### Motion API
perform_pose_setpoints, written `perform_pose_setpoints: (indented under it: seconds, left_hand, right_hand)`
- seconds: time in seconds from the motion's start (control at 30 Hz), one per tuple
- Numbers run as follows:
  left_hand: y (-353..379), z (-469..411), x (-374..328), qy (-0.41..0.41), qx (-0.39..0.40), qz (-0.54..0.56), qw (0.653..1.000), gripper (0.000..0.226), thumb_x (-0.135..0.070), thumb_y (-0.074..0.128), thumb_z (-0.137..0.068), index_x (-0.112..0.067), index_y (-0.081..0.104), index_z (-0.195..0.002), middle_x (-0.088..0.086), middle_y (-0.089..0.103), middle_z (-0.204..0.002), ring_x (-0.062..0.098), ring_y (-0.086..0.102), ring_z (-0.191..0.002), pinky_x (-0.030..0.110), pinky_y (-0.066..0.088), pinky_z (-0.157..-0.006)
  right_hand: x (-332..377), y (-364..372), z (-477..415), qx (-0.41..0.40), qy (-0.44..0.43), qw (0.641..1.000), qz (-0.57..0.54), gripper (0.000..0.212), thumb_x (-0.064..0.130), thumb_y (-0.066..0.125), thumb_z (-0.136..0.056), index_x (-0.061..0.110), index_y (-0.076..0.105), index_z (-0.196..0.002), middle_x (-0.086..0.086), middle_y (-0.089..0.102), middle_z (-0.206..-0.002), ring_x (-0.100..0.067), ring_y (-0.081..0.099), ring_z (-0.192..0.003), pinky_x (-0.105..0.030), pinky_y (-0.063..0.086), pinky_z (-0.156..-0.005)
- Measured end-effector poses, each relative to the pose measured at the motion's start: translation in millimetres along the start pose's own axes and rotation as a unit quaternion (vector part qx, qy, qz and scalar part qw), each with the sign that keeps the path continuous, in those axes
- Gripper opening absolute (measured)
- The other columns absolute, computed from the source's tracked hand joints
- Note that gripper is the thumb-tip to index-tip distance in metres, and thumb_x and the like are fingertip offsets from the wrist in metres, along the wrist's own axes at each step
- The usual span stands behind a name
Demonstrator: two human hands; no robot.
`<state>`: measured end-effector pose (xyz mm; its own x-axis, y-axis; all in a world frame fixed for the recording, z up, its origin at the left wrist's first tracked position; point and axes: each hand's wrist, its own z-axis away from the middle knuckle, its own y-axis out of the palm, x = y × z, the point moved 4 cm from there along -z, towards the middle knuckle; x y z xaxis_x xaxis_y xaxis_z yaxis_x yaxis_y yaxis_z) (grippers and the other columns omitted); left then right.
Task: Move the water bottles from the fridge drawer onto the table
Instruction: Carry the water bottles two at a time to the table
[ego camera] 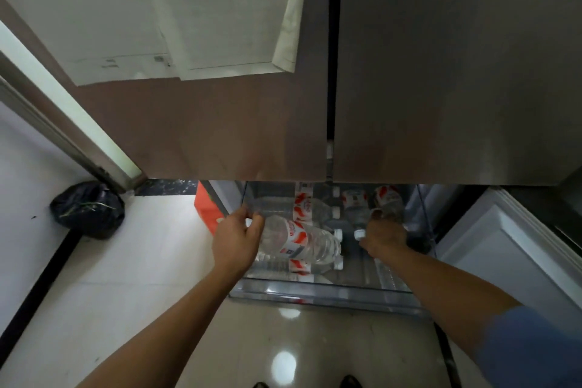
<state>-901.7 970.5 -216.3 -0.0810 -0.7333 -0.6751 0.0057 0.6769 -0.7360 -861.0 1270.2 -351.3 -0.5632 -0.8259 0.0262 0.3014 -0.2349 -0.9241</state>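
Note:
The clear fridge drawer [318, 291] is pulled out below the closed fridge doors. Several water bottles with red and white labels and white caps lie inside it. My left hand [237, 241] is at the drawer's left side, fingers curled round the base of the nearest lying bottle [304, 241]. My right hand [382, 238] reaches into the right half of the drawer and closes over another bottle [389, 198], whose white cap [360, 234] shows beside my thumb. More bottles [315, 208] lie further back, partly hidden under the doors. The table is out of view.
The brown fridge doors [252, 135] overhang the drawer. An orange box [206, 208] stands left of the drawer and a black rubbish bag [88, 209] sits on the floor by the wall. A white panel [510, 246] lies to the right. Glossy tiled floor [141, 293] is underfoot.

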Motion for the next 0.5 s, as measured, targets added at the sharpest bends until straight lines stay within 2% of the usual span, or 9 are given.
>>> perform_pose_setpoints:
  seconds: [0.1,0.2,0.27,0.33,0.4,0.5]
  left_hand:
    - [0,5,3,0.003,0.01,-0.003,1.0,0.014,-0.026,0.052,-0.094,-0.018,0.06,-0.086,0.002,0.065,-0.083,0.017,0.061,-0.067,0.032,0.054,-0.063]
    - [1,7,2,0.015,0.019,-0.018,1.0,0.013,-0.027,0.051,-0.095,-0.019,0.057,-0.087,-0.002,0.062,-0.084,0.014,0.059,-0.066,0.018,0.046,-0.055]
    - [2,5,-3,0.035,0.023,-0.026,0.999,0.012,-0.029,0.052,-0.095,-0.021,0.056,-0.087,-0.002,0.063,-0.085,0.015,0.061,-0.066,0.022,0.05,-0.059]
    - [4,1,-9,0.064,0.034,-0.036,0.997,0.014,-0.031,0.052,-0.095,-0.02,0.058,-0.088,0.002,0.067,-0.084,0.016,0.062,-0.065,0.032,0.057,-0.066]
    - [5,-4,-16,0.097,0.051,-0.045,0.993,0.02,-0.033,0.051,-0.095,-0.016,0.061,-0.089,0.002,0.068,-0.081,0.016,0.063,-0.063,0.037,0.058,-0.067]
    - [7,-7,-29,0.174,0.065,-0.079,0.98,0.036,-0.048,0.041,-0.089,-0.018,0.061,-0.085,0.001,0.065,-0.068,0.017,0.06,-0.058,0.037,0.054,-0.059]
  right_hand:
    - [-2,3,0,-0.03,-0.003,0.999,0.011,0.063,0.031,0.063,-0.08,0.008,0.04,-0.134,-0.018,0.056,-0.125,-0.034,0.057,-0.11,-0.043,0.052,-0.087]
    - [-5,-6,8,-0.029,-0.005,0.999,-0.025,0.074,0.046,0.068,-0.075,0.013,0.036,-0.133,-0.012,0.059,-0.12,-0.03,0.06,-0.105,-0.039,0.052,-0.083]
    - [-5,-18,15,-0.029,-0.007,0.999,-0.034,0.078,0.059,0.07,-0.07,0.015,0.04,-0.127,-0.009,0.06,-0.116,-0.027,0.06,-0.102,-0.035,0.051,-0.078]
    - [-5,-32,22,-0.026,-0.019,0.998,-0.058,0.062,0.063,0.07,-0.068,0.02,0.05,-0.107,-0.005,0.063,-0.108,-0.023,0.059,-0.092,-0.03,0.048,-0.072]
    - [-4,-44,35,-0.034,-0.028,0.993,-0.105,0.048,0.062,0.071,-0.067,0.023,0.051,-0.088,-0.002,0.065,-0.099,-0.02,0.057,-0.081,-0.028,0.047,-0.069]
    - [-3,-63,56,-0.104,-0.034,0.98,-0.166,0.043,0.06,0.066,-0.073,0.02,0.062,-0.089,-0.003,0.067,-0.097,-0.025,0.062,-0.089,-0.028,0.046,-0.07]
